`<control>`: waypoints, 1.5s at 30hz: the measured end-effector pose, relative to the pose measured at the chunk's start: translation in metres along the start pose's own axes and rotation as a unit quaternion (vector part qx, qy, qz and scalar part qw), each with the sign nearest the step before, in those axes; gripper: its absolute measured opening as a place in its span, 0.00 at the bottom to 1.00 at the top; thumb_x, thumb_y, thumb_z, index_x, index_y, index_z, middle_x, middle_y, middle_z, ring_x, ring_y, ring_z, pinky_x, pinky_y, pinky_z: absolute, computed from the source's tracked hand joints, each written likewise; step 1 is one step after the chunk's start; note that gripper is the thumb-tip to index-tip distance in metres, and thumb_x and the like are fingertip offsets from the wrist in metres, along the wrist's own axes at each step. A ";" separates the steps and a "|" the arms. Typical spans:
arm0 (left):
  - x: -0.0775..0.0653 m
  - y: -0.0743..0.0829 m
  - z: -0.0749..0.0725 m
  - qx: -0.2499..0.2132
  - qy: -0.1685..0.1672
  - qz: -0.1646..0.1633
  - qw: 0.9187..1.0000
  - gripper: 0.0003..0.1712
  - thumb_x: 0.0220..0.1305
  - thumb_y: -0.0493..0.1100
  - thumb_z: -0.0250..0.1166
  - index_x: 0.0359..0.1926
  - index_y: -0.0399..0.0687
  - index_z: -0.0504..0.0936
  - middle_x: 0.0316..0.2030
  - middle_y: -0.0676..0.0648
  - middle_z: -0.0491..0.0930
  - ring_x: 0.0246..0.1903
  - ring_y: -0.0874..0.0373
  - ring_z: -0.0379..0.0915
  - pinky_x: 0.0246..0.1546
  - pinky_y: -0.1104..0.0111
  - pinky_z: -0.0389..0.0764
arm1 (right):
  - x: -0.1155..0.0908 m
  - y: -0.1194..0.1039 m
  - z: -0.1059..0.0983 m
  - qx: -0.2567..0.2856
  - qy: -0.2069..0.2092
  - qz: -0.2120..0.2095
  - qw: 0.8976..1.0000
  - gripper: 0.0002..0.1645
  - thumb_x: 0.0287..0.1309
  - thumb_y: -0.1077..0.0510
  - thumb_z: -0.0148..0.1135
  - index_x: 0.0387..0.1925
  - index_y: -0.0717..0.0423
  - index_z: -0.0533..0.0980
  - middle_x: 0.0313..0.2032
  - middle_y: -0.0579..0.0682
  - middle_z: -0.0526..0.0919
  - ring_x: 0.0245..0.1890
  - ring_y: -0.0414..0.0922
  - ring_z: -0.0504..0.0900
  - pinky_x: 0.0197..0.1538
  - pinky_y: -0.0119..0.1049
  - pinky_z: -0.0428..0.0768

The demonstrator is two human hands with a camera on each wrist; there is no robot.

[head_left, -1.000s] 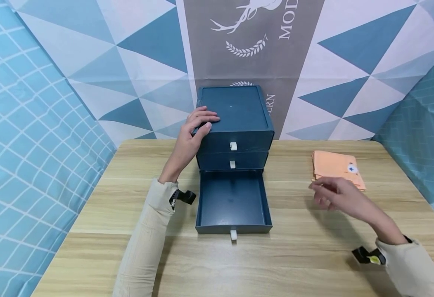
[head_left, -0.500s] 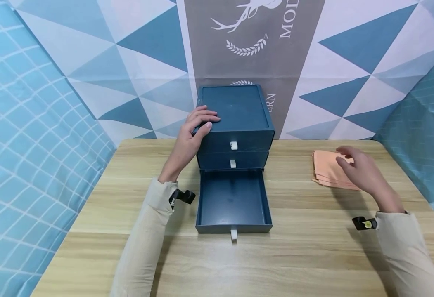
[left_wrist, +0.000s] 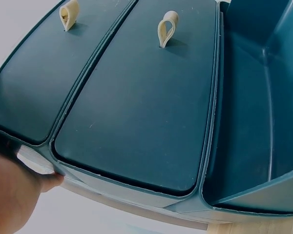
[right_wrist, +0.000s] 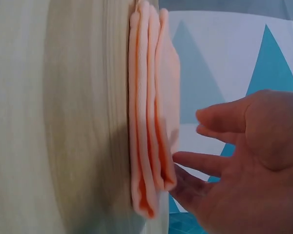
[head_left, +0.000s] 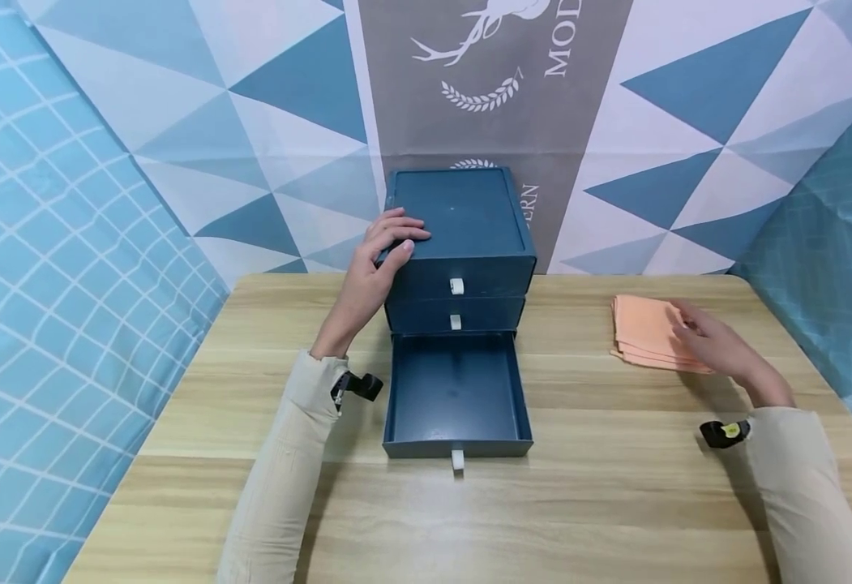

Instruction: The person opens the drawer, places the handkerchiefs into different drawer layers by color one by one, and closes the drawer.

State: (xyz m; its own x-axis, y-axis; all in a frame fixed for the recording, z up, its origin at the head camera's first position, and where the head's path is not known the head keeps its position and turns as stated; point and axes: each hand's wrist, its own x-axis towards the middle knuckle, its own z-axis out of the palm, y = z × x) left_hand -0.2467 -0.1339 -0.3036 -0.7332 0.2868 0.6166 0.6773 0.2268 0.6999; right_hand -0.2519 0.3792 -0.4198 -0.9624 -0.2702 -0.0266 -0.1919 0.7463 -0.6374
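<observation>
A dark blue drawer unit (head_left: 462, 211) stands at the back of the table, its bottom drawer (head_left: 458, 389) pulled out with nothing inside. My left hand (head_left: 363, 284) rests on its top left edge, fingers lying over the top. The left wrist view shows a fingertip (left_wrist: 51, 181) against the unit's side. To the right lies a folded orange cloth (head_left: 648, 332). My right hand (head_left: 725, 345) is at the cloth's right edge, fingers spread. In the right wrist view, the lower fingers (right_wrist: 200, 163) reach the cloth's edge, while the thumb stays apart from it.
The two upper drawers are closed, with small white pull loops (head_left: 457, 286) on their fronts. A patterned backdrop (head_left: 294, 122) rises behind the wooden table (head_left: 579, 503). Bare tabletop lies between the pulled-out drawer and the cloth.
My right hand has moved right and away from me, from in front of the cloth to its right edge, covering its white round badge. My left hand and the drawers have stayed put.
</observation>
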 end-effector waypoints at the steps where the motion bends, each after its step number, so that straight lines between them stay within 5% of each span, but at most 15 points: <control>1: 0.000 0.000 0.000 -0.001 0.000 -0.002 1.000 0.16 0.75 0.33 0.50 0.54 0.29 0.80 0.61 0.34 0.72 0.73 0.44 0.48 0.73 0.64 0.49 | 0.001 0.001 -0.001 -0.011 0.008 -0.003 1.000 0.36 0.78 0.56 0.41 0.74 0.75 0.45 0.61 0.84 0.59 0.56 0.76 0.66 0.52 0.70 0.68; 4: -0.001 0.000 -0.002 -0.001 0.003 -0.007 1.000 0.16 0.76 0.34 0.50 0.55 0.29 0.80 0.61 0.34 0.72 0.73 0.45 0.48 0.73 0.64 0.50 | 0.004 0.002 -0.002 -0.033 0.025 0.004 0.999 0.34 0.75 0.61 0.42 0.72 0.78 0.48 0.60 0.83 0.61 0.54 0.76 0.67 0.52 0.69 0.69; 8: -0.001 -0.001 -0.003 0.000 0.006 -0.009 1.000 0.16 0.76 0.34 0.50 0.55 0.30 0.80 0.62 0.35 0.72 0.73 0.45 0.48 0.73 0.64 0.50 | 0.005 0.006 -0.004 -0.045 0.016 0.040 0.998 0.34 0.74 0.63 0.42 0.72 0.79 0.47 0.66 0.84 0.52 0.64 0.80 0.55 0.60 0.74 0.58; 10: -0.001 -0.001 -0.002 -0.001 0.006 -0.008 1.000 0.16 0.76 0.34 0.50 0.55 0.30 0.80 0.62 0.35 0.72 0.73 0.45 0.48 0.73 0.64 0.50 | 0.003 0.009 -0.006 -0.057 0.011 0.060 0.996 0.36 0.73 0.62 0.45 0.72 0.79 0.47 0.62 0.83 0.60 0.62 0.78 0.61 0.60 0.74 0.59; 17: -0.004 -0.003 -0.001 -0.012 0.004 -0.005 1.000 0.16 0.76 0.33 0.50 0.54 0.29 0.80 0.61 0.34 0.72 0.73 0.44 0.48 0.73 0.64 0.50 | -0.005 0.018 -0.014 -0.091 0.033 0.109 0.989 0.41 0.65 0.58 0.59 0.66 0.84 0.55 0.48 0.81 0.70 0.43 0.68 0.73 0.41 0.57 0.77; 22: -0.004 -0.004 0.000 -0.011 0.009 -0.002 1.000 0.16 0.75 0.33 0.51 0.54 0.28 0.80 0.61 0.34 0.72 0.73 0.44 0.49 0.73 0.64 0.50 | -0.008 0.016 -0.016 -0.087 0.031 0.121 0.988 0.34 0.66 0.53 0.61 0.54 0.84 0.68 0.38 0.70 0.77 0.35 0.57 0.73 0.31 0.39 0.72; 31: -0.002 -0.004 -0.001 -0.007 0.012 0.001 1.000 0.16 0.75 0.33 0.51 0.54 0.29 0.80 0.61 0.34 0.72 0.73 0.45 0.49 0.73 0.65 0.50 | -0.010 0.009 -0.017 -0.054 0.137 0.084 0.985 0.25 0.68 0.49 0.60 0.45 0.72 0.72 0.24 0.54 0.71 0.22 0.45 0.67 0.21 0.36 0.64; 36: 0.000 -0.003 0.000 -0.011 0.010 0.005 1.000 0.16 0.76 0.34 0.51 0.54 0.28 0.80 0.61 0.34 0.72 0.73 0.44 0.49 0.73 0.65 0.50 | -0.012 0.002 -0.020 -0.030 0.172 0.090 0.980 0.29 0.68 0.42 0.59 0.43 0.68 0.69 0.25 0.55 0.69 0.21 0.44 0.66 0.21 0.37 0.64; 41: 0.001 -0.002 0.001 -0.014 0.008 0.008 1.000 0.16 0.76 0.33 0.51 0.54 0.28 0.80 0.60 0.34 0.72 0.73 0.43 0.49 0.73 0.66 0.50 | -0.013 0.000 -0.020 0.001 0.175 0.105 0.979 0.32 0.69 0.37 0.53 0.41 0.66 0.71 0.32 0.56 0.78 0.25 0.37 0.73 0.23 0.35 0.71; 45: 0.001 -0.002 0.001 -0.014 0.010 0.010 1.000 0.16 0.75 0.33 0.51 0.54 0.28 0.80 0.60 0.34 0.72 0.73 0.43 0.49 0.73 0.66 0.50 | -0.013 -0.002 -0.019 0.012 0.184 0.107 0.977 0.34 0.72 0.37 0.48 0.50 0.67 0.74 0.39 0.62 0.81 0.27 0.28 0.74 0.26 0.32 0.79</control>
State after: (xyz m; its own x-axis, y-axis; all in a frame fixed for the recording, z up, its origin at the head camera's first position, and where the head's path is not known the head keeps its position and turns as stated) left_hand -0.2484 -0.1330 -0.3051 -0.7214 0.2713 0.6372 0.6894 0.1943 0.6978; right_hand -0.2429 0.3929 -0.4039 -0.9848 0.1305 0.1145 0.0213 0.7455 -0.6662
